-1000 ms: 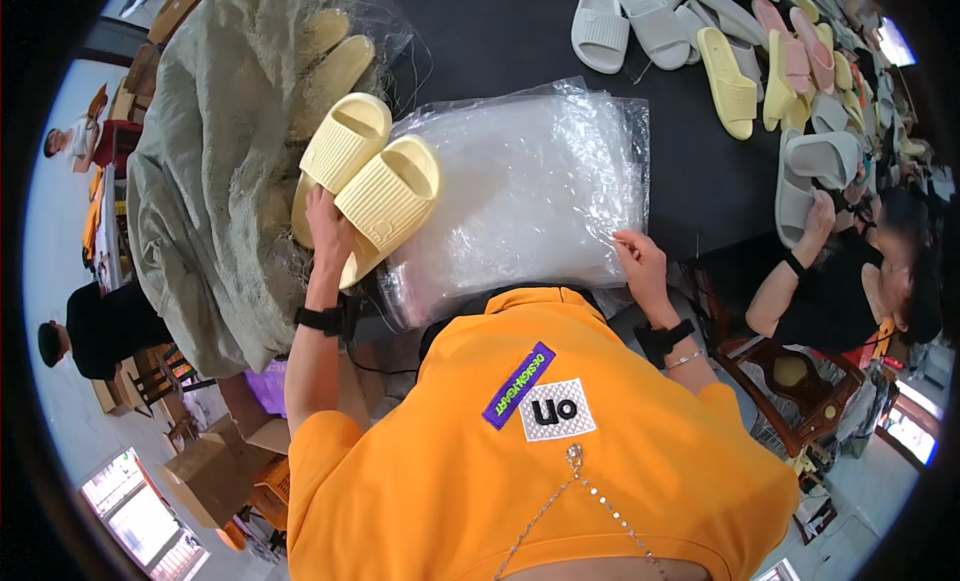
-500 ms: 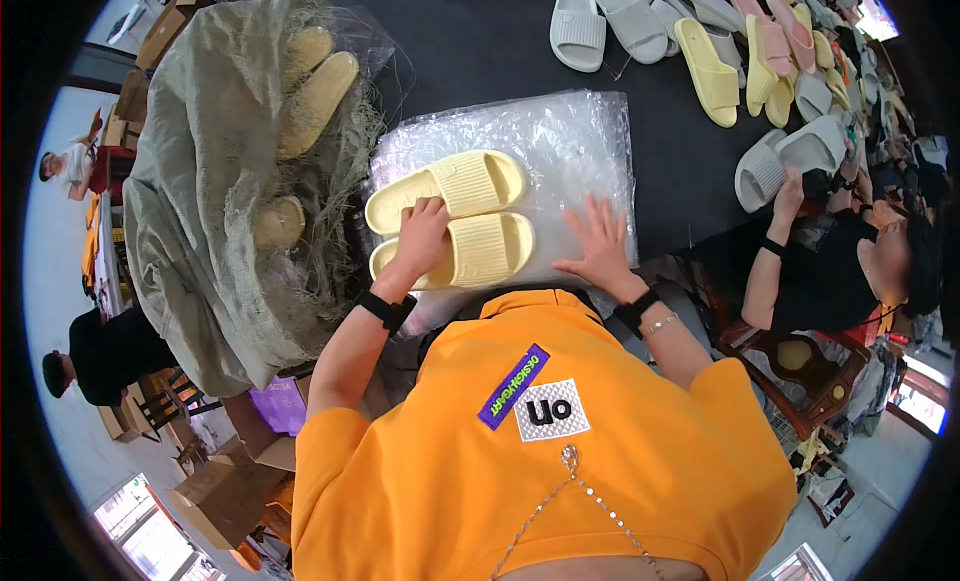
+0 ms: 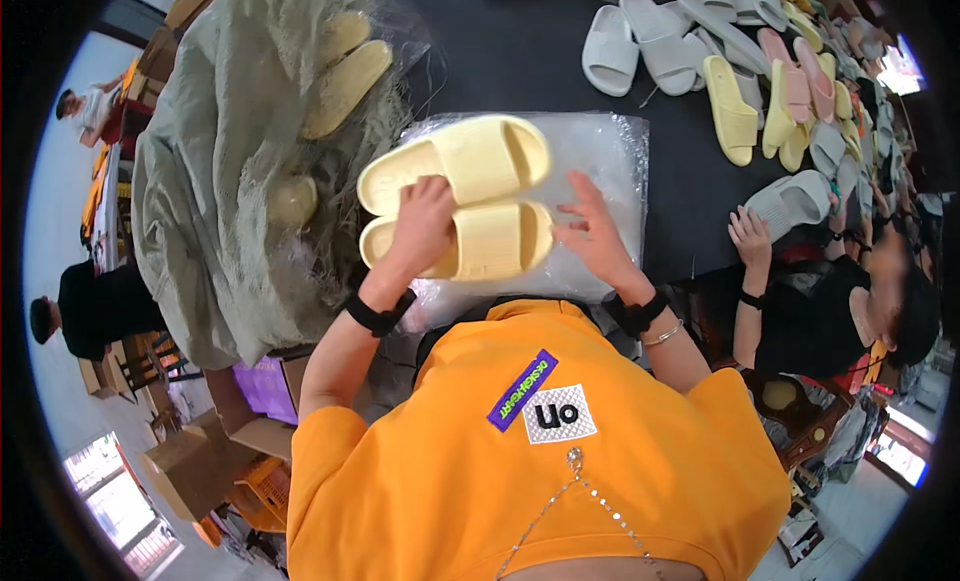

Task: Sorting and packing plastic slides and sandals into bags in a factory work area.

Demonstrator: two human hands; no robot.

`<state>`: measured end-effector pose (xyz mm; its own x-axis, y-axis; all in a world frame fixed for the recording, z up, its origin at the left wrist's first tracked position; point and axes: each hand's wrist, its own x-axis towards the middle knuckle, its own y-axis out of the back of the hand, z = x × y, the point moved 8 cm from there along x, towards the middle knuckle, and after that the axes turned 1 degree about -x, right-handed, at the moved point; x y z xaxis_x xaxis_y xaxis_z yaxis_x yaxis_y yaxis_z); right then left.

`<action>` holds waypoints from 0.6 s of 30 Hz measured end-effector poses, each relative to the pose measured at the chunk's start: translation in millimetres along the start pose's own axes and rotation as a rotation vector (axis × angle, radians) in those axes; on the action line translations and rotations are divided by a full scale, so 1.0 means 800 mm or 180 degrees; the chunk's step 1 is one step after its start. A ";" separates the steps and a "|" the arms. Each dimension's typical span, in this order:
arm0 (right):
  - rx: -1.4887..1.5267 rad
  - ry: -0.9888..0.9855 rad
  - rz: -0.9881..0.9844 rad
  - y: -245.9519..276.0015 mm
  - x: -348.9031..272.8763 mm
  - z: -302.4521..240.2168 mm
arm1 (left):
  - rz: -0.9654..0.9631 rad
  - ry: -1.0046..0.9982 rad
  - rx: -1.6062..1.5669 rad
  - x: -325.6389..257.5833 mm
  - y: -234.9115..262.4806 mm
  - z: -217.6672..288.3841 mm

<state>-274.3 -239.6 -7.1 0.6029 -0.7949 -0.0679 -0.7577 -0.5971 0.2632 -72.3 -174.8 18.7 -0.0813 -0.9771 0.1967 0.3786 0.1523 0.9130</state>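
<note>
Two pale-yellow slides (image 3: 470,196) on plastic bags (image 3: 600,151)

Stack of clear plastic bags (image 3: 600,171) lying flat on the dark desk (image 3: 510,61), big grey-green mesh sack (image 3: 215,181) at left holding yellow slippers, brown cardboard boxes (image 3: 190,471) on the floor lower left, purple strip label (image 3: 522,389) and white checkered square label (image 3: 559,414) on the orange shirt

Two pale yellow slides (image 3: 462,196) lie at centre on one stack of clear bags (image 3: 610,161). Three more yellow slides (image 3: 345,86) show through one mesh sack (image 3: 215,181) at ten o'clock. Two hands (image 3: 420,221) rest on the pair.
</note>
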 end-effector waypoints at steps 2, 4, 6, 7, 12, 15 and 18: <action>0.0015 0.0093 -0.0063 0.007 0.006 -0.014 | -0.0151 -0.0327 -0.0042 0.018 -0.011 0.039; 0.0272 -0.0280 -0.0179 0.019 0.005 0.058 | -0.0251 -0.0548 -0.0087 0.034 -0.025 0.073; 0.0402 -0.0361 -0.0162 0.035 0.001 0.057 | -0.0046 -0.0611 -0.0287 0.040 -0.020 0.083; 0.0036 -0.0164 -0.0059 0.057 0.003 0.042 | 0.0178 -0.0682 -0.0538 0.043 -0.011 0.087; -0.1224 0.0033 0.0532 0.214 -0.001 -0.030 | 0.0825 -0.0086 -0.1588 0.023 -0.020 0.036; -0.1195 0.0091 0.1851 0.325 -0.025 -0.014 | -0.0208 0.0321 -0.0876 -0.002 -0.110 0.006; -0.1018 -0.0456 0.2838 0.400 -0.030 0.004 | -0.0485 0.0381 -0.0686 -0.021 -0.137 -0.008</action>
<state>-532.0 -411.8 75.4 -0.2152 -0.9611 0.1730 -0.8062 0.2748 0.5239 -106.4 -175.9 -87.0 -0.0478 -0.9988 0.0078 0.5585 -0.0203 0.8292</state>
